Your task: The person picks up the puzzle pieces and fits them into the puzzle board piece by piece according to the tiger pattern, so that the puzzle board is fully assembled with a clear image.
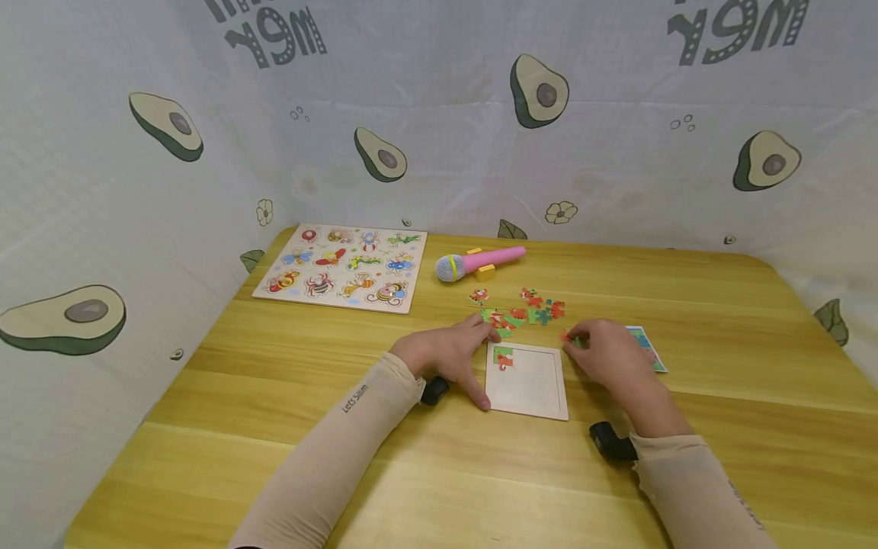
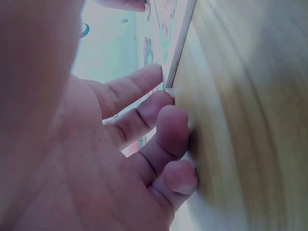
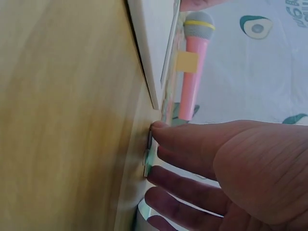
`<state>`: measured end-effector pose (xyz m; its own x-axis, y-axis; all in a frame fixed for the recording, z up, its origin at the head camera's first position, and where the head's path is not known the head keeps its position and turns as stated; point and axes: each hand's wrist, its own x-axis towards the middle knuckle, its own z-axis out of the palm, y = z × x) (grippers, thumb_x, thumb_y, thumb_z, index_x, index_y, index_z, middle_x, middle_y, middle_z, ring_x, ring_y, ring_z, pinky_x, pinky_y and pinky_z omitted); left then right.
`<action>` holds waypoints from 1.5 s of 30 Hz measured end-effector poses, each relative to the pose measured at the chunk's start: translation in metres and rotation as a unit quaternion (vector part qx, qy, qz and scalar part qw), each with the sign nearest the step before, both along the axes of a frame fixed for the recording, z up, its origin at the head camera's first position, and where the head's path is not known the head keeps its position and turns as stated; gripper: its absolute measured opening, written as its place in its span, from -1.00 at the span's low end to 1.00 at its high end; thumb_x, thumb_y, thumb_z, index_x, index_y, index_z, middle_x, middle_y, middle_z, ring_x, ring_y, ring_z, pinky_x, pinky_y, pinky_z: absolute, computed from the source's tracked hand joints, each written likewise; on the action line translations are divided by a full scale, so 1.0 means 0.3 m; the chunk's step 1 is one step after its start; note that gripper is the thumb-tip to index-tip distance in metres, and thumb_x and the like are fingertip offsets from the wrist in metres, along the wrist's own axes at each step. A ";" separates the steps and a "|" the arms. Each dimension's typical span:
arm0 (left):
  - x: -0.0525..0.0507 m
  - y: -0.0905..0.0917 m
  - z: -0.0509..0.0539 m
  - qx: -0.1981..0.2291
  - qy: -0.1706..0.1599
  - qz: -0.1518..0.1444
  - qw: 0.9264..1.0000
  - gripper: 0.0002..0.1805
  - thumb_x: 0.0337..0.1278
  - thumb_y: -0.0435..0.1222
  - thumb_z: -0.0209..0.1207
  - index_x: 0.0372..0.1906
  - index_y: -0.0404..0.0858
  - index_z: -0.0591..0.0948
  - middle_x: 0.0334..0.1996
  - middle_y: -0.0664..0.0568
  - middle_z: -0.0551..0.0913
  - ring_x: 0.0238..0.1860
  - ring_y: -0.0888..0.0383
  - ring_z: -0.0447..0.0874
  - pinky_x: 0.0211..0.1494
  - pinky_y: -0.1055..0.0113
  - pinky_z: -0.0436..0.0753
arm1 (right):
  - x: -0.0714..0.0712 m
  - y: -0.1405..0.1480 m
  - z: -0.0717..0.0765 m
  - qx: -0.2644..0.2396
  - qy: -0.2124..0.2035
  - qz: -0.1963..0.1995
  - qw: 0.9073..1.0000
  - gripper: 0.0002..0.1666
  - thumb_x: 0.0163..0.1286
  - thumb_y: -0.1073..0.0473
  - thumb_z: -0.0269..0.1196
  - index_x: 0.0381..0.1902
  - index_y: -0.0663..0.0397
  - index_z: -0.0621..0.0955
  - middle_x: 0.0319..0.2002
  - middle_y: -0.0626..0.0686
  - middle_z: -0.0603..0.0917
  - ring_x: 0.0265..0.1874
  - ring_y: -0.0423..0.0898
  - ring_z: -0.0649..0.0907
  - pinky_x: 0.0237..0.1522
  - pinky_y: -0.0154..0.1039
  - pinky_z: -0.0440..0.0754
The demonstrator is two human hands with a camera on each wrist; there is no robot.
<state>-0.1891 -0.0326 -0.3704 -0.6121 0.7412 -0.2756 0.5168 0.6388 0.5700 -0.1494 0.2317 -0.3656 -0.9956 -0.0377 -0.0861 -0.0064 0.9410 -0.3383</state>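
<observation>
So my head view looks forward and down from up high, the furthest back, and gets the table [image 1: 309,396] plus both hands. The left wrist view is right up by my left hand [image 1: 449,352], tipped sideways, table at 3 o'clock. The right wrist one hugs my right hand [image 1: 610,354], tipped the other way, table at 9. It shares the pink microphone [image 3: 194,79] with the head view: 1 o'clock there, near centre from up top.
</observation>
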 end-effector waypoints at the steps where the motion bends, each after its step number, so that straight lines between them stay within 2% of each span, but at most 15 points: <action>1: 0.000 0.000 0.000 0.000 -0.001 0.000 1.000 0.13 -0.35 0.09 0.64 0.41 -0.11 0.32 0.15 0.10 0.25 0.18 0.19 0.32 0.29 0.39 0.33 | 0.000 0.003 0.000 -0.002 -0.001 0.004 1.000 -0.61 0.42 0.07 0.31 0.02 0.28 0.67 -0.01 0.32 0.66 -0.05 0.25 0.61 -0.10 0.27 0.52; 5: -0.002 -0.001 0.001 -0.006 -0.004 -0.001 1.000 0.12 -0.30 0.08 0.62 0.44 -0.10 0.30 0.17 0.10 0.24 0.19 0.19 0.32 0.30 0.36 0.33 | 0.002 0.013 0.003 -0.010 -0.006 0.014 1.000 -0.56 0.41 0.09 0.32 0.08 0.32 0.64 0.02 0.34 0.65 -0.03 0.27 0.63 -0.07 0.20 0.56; 9: -0.005 -0.002 0.002 -0.010 -0.004 -0.004 1.000 0.12 -0.24 0.07 0.60 0.47 -0.11 0.27 0.20 0.10 0.23 0.23 0.20 0.29 0.32 0.35 0.32 | 0.001 0.019 0.009 -0.008 -0.015 0.015 1.000 -0.48 0.40 0.07 0.33 0.14 0.37 0.60 0.05 0.38 0.63 0.00 0.30 0.62 -0.05 0.21 0.56; 15: -0.007 -0.001 -0.001 -0.007 0.005 -0.008 1.000 0.13 -0.20 0.09 0.57 0.49 -0.14 0.25 0.23 0.08 0.23 0.28 0.21 0.26 0.35 0.36 0.28 | -0.002 0.025 0.009 0.009 -0.024 0.028 0.999 -0.47 0.41 0.09 0.32 0.09 0.50 0.60 0.04 0.42 0.61 0.01 0.33 0.60 0.03 0.23 0.53; 23: 0.003 -0.003 0.000 -0.006 0.004 -0.008 1.000 0.18 -0.31 0.13 0.61 0.48 -0.10 0.27 0.19 0.09 0.24 0.23 0.18 0.29 0.33 0.34 0.32 | -0.003 0.023 -0.006 0.005 -0.012 0.035 0.999 -0.52 0.41 0.16 0.33 0.09 0.49 0.59 -0.03 0.38 0.65 -0.08 0.25 0.63 -0.02 0.21 0.55; 31: 0.000 0.002 -0.003 -0.024 0.022 -0.019 0.999 0.18 -0.24 0.14 0.57 0.52 -0.13 0.23 0.20 0.08 0.24 0.25 0.19 0.28 0.34 0.36 0.29 | -0.002 0.022 -0.002 0.025 -0.008 0.050 0.998 -0.51 0.40 0.14 0.34 0.10 0.46 0.61 0.00 0.38 0.65 -0.06 0.25 0.64 -0.03 0.21 0.56; 39: -0.003 -0.002 -0.002 -0.022 0.019 -0.018 0.999 0.18 -0.21 0.13 0.56 0.54 -0.10 0.21 0.22 0.08 0.23 0.26 0.19 0.28 0.33 0.35 0.31 | -0.003 0.028 0.000 0.023 0.020 0.068 0.997 -0.58 0.34 0.17 0.37 -0.02 0.45 0.67 -0.10 0.35 0.70 -0.18 0.19 0.67 -0.11 0.17 0.60; 45: -0.008 -0.004 -0.007 -0.020 0.019 -0.019 0.999 0.18 -0.22 0.14 0.56 0.54 -0.10 0.21 0.21 0.09 0.23 0.24 0.20 0.29 0.32 0.36 0.31 | -0.005 0.033 0.005 0.004 0.045 0.064 0.997 -0.60 0.31 0.17 0.36 -0.05 0.42 0.69 -0.16 0.33 0.72 -0.24 0.15 0.68 -0.18 0.13 0.62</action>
